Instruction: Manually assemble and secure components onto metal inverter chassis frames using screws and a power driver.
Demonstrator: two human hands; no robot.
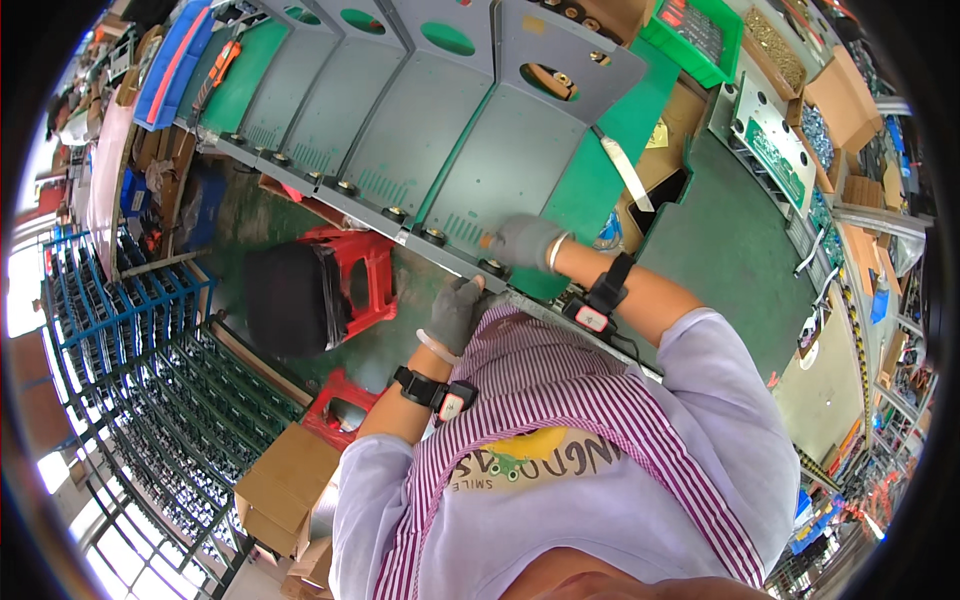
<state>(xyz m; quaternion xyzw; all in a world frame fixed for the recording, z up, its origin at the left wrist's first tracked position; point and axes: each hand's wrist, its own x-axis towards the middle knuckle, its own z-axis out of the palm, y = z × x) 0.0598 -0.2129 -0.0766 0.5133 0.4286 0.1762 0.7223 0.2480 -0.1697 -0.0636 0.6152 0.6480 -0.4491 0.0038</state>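
Observation:
Several grey bent sheet-metal panels [523,150] sit side by side, with slots near their front edges and round holes in the upright flanges. Small black round fittings [434,236] line the front lip. My left hand [455,318], in a grey glove, is closed with its fingertips at the lip of the nearest panel on the right. Above that same lip, my gloved right hand [527,242] has its fingers bent together over the panel, close to the last black fitting [492,267]. Whatever lies inside the right fingers is hidden.
The panels rest on a green-topped bench [618,118]. A green bin [695,40] and a blue bin [172,65] stand at the back. A red stool [372,282] with a black cover is left of me. Racks [165,400] fill the left; a cardboard box [288,482] stands behind.

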